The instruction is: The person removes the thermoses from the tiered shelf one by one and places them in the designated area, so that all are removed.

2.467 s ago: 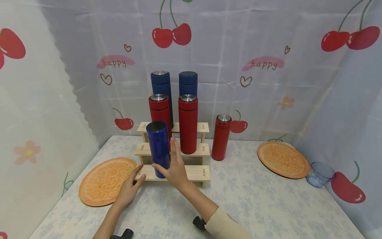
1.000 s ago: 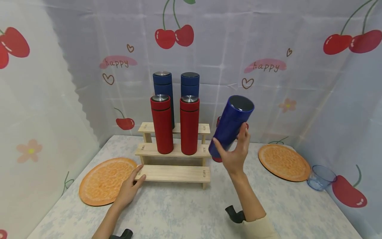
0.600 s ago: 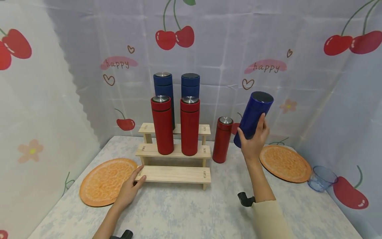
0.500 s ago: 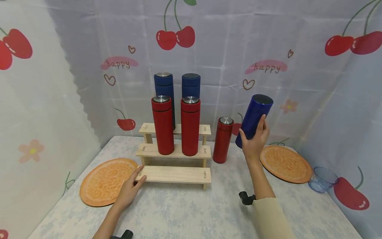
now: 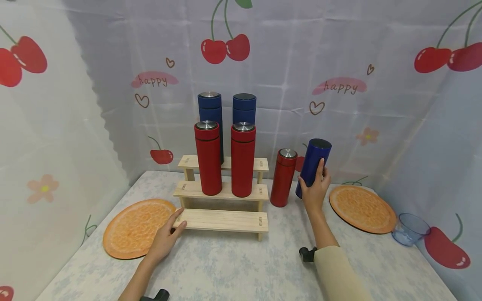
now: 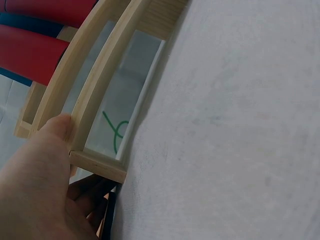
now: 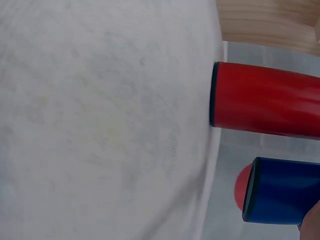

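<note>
My right hand (image 5: 315,191) grips a glossy blue thermos flask (image 5: 313,165) with a black top, tilted a little to the right. In the right wrist view, a gap shows between the base of this flask (image 7: 280,192) and the table. Just left of it a shorter red thermos flask (image 5: 283,179) stands on the table. My left hand (image 5: 164,240) holds the left end of the lowest step of a three-step wooden rack (image 5: 222,219). In the left wrist view, the thumb (image 6: 59,125) lies on the plank and the other fingers reach behind the end.
Two tall red flasks (image 5: 244,163) stand on the middle step, and two dark blue flasks (image 5: 244,108) on the top one. Round orange mats (image 5: 137,228) lie at left and right. A clear blue glass (image 5: 410,229) stands by the right mat. Printed cloth (image 5: 282,50) encloses the table.
My right hand has taken the blue flask off the lowest step, carried it right past the shorter red flask, then lowered it. The left hand has stayed at the rack's end.
</note>
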### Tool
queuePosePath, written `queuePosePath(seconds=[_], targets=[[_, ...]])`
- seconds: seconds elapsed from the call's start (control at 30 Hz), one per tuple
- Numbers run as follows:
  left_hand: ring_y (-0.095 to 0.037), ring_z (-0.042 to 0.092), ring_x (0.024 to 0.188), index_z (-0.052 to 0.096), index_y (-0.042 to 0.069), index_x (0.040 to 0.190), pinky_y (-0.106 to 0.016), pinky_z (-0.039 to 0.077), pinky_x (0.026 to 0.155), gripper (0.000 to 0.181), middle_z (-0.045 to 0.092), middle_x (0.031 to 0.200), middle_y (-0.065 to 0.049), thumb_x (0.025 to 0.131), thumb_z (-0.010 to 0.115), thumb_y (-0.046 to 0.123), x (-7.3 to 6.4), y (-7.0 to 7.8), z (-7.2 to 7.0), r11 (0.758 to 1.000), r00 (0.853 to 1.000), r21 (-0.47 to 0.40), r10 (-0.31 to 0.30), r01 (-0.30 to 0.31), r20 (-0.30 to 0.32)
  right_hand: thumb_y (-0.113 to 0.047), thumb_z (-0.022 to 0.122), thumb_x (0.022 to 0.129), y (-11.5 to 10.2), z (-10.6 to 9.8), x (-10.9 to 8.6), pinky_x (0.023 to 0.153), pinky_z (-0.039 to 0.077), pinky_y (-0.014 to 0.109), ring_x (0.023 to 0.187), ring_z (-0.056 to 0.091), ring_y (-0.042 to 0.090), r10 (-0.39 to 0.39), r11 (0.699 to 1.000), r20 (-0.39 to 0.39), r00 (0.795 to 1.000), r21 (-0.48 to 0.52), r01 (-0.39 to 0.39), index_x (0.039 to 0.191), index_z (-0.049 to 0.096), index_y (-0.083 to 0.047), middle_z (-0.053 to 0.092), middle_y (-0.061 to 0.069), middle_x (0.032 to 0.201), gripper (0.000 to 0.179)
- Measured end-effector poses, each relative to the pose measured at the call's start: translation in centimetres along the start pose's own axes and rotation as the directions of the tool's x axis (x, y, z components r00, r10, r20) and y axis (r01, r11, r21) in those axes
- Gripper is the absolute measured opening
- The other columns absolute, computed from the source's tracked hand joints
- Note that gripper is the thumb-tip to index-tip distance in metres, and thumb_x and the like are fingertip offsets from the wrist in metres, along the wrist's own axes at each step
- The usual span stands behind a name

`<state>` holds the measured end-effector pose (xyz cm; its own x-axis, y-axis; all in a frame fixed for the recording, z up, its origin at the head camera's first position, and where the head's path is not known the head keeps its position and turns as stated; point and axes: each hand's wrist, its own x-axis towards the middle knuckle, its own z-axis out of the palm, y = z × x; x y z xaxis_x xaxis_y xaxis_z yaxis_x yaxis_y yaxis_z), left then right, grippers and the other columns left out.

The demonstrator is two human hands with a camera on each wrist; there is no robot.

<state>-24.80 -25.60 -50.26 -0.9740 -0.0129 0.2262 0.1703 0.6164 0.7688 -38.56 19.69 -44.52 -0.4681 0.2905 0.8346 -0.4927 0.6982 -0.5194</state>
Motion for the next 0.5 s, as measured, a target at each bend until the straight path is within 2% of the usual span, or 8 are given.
queuePosePath(seconds=[0.1, 0.3, 0.5], targets=[[-0.045, 0.037, 0.124, 0.032, 0.030, 0.144, -0.064, 0.031, 0.092, 0.058, 0.034, 0.144, -0.017, 0.092, 0.047, 0.052, 0.0, 0.0, 0.0, 1.000, 1.000, -0.002, -0.004, 0.004, 0.004, -0.005, 0.078, 0.073, 0.0, 0.2, -0.6, 0.096, 0.031, 0.054, 0.118, 0.031, 0.040, 0.023, 1.000, 0.023, 0.999, -0.005, -0.022, 0.149, 0.015, -0.029, 0.030, 0.029, 0.131, 0.102], [-0.043, 0.031, 0.128, 0.031, 0.028, 0.144, -0.064, 0.026, 0.096, 0.061, 0.032, 0.145, -0.016, 0.091, 0.047, 0.054, 0.0, 0.0, 0.0, 1.000, 1.000, -0.004, -0.018, 0.018, 0.012, -0.003, 0.078, 0.073, 0.0, 0.7, -1.5, 0.094, 0.032, 0.055, 0.117, 0.032, 0.040, 0.020, 1.000, 0.047, 0.999, -0.017, -0.019, 0.149, 0.015, -0.027, 0.030, 0.028, 0.131, 0.102], [-0.043, 0.031, 0.128, 0.031, 0.027, 0.144, -0.065, 0.026, 0.096, 0.061, 0.031, 0.145, -0.016, 0.091, 0.046, 0.053, 0.0, 0.2, -0.1, 1.000, 1.000, -0.011, -0.013, 0.013, 0.012, -0.003, 0.077, 0.074, 0.4, 0.7, -2.1, 0.095, 0.031, 0.055, 0.117, 0.032, 0.040, 0.048, 0.999, 0.077, 0.996, -0.027, -0.046, 0.149, 0.014, -0.028, 0.030, 0.028, 0.131, 0.102]])
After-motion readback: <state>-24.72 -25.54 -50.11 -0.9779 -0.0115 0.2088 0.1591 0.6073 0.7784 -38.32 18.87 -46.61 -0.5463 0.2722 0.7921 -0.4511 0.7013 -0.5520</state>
